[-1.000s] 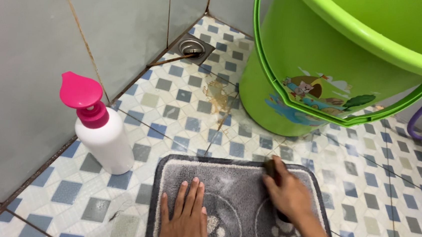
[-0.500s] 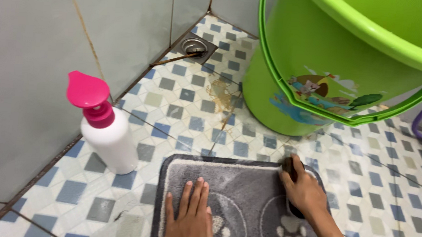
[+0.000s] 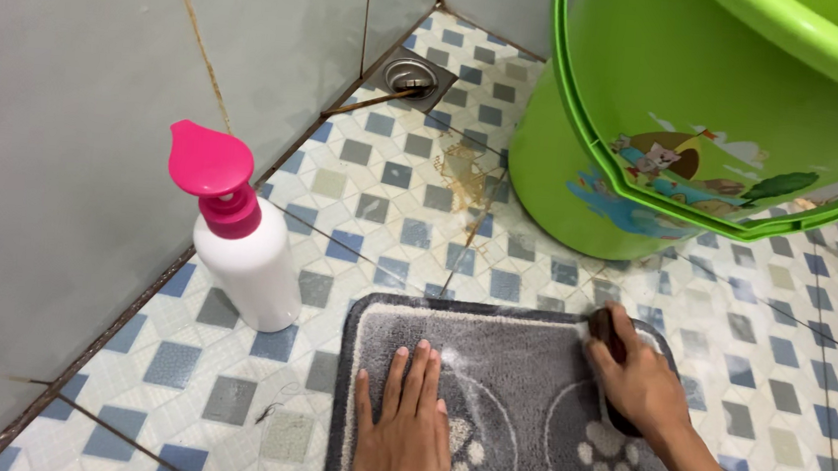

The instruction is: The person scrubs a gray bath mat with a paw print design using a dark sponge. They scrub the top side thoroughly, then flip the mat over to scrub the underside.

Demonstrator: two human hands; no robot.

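At nine o'clock a white pump bottle (image 3: 247, 262) with a pink head stands upright on the tiled floor (image 3: 381, 213), just beside the grey wall (image 3: 68, 138) and near the mat's left edge, apart from it, likely parked within reach.

At six o'clock the left hand (image 3: 406, 426) lies open and flat, fingers together, palm pressed on the grey bath mat (image 3: 518, 373); held that way it seems to pin the mat against sliding. The mat lies flat on the floor along the bottom edge, dark-bordered, with pale paw prints and a whitish, soapy-looking smear between the hands.

At four o'clock the right hand (image 3: 639, 380) is closed around a dark scrubbing brush (image 3: 603, 328), whose tip pokes out past the fingers at the mat's upper right corner, bristles down on the pile. Most of the brush is hidden under the hand.

At one o'clock a green plastic bucket (image 3: 649, 104) with a cartoon picture stands on the floor, well behind the mat.

The floor is small blue, grey and white patterned tile, with a brownish stain at twelve o'clock and a metal drain (image 3: 414, 76) in the corner where the walls meet.
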